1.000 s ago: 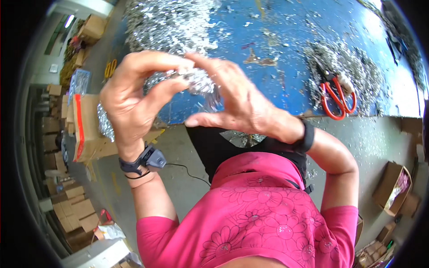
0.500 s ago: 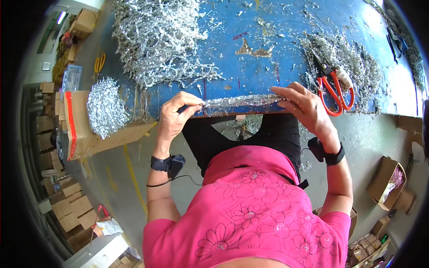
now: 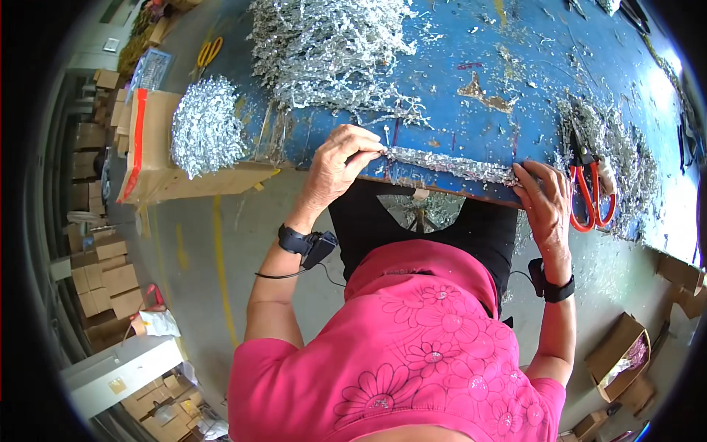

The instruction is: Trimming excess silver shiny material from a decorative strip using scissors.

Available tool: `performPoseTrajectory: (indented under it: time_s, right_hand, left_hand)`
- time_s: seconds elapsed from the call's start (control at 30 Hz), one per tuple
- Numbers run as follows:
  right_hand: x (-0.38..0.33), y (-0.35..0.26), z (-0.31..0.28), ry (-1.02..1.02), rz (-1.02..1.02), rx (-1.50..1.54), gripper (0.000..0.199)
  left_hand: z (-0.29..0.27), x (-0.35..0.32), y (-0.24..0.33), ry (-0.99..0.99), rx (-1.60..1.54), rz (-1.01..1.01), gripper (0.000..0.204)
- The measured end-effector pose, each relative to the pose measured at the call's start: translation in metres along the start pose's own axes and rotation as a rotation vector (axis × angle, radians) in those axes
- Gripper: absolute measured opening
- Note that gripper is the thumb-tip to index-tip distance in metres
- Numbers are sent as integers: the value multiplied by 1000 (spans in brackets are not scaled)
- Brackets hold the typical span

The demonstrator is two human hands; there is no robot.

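Note:
A narrow bundle of silver tinsel strands [image 3: 449,165] lies stretched along the front edge of the blue table [image 3: 449,125]. My left hand [image 3: 340,163] pinches its left end between thumb and fingers. At the other end my right hand [image 3: 543,197] has its fingers and thumb closed around the tips of the strands. Just right of that hand lie red-handled scissors [image 3: 591,195], their blades resting in loose tinsel scraps [image 3: 626,155]. A large heap of silver tinsel [image 3: 331,51] is beyond my left hand.
On the left, a cardboard box [image 3: 158,147] with a red-taped edge has a trimmed silver tinsel bunch [image 3: 208,127] on it. Yellow-handled scissors [image 3: 209,51] and a blue basket [image 3: 152,70] are behind. An open carton [image 3: 620,357] stands on the floor at right.
My view has swung, so the table and its things appear shifted. The tinsel bundle now slants down to the right, with both hands still at its ends.

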State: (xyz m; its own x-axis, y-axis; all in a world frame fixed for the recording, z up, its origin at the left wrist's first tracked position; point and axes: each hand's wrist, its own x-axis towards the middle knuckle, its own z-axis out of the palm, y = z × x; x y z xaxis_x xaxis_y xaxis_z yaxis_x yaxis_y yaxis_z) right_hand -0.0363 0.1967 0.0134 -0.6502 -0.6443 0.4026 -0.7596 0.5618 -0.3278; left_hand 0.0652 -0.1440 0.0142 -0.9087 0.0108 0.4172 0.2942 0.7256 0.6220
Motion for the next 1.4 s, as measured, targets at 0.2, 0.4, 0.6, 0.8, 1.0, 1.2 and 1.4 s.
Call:
performPoseTrajectory:
  time_s: [0.2, 0.4, 0.6, 0.8, 1.0, 1.2, 1.4]
  right_hand:
    - [-4, 9, 0, 53, 24, -48, 34]
    - [-5, 7, -2, 89, 50, -24, 34]
    - [-4, 5, -1, 70, 37, 42, 36]
    - [-14, 18, -26, 276, 85, -78, 43]
    - [-50, 61, -58, 123, 440, -123, 29]
    - [-41, 56, -75, -58, 463, -193, 46]
    - [-34, 74, -63, -111, 447, -163, 47]
  left_hand:
    - [3, -2, -1, -1, 28, 42, 17]
    - [7, 3, -1, 21, -14, 39, 14]
    - [3, -3, -1, 15, 40, 11, 19]
    - [7, 2, 1, 1, 17, -8, 21]
    - [1, -7, 0, 33, 24, 7, 21]
    - [11, 2, -2, 27, -18, 60, 18]
    - [4, -4, -2, 36, 20, 58, 22]
